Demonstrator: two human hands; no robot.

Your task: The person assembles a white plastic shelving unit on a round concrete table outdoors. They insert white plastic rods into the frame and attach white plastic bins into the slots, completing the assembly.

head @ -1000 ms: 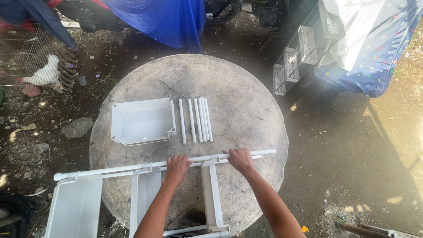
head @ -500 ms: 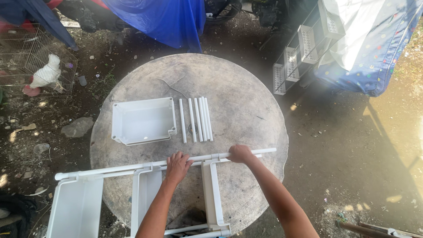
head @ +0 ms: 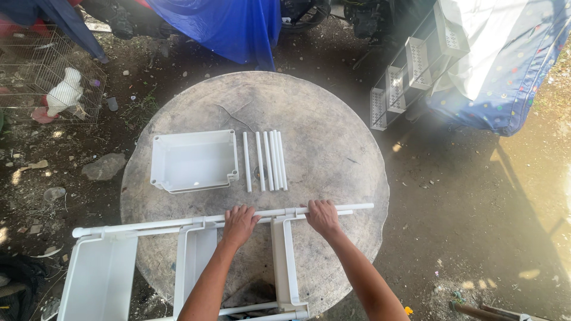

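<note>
- Hands on the long white tube low in the frame: left hand and right hand both clenched round it, atop the round table
- Best kept level, grip either side of the upright tray
- Spare rods and loose tray at centre, apart
</note>
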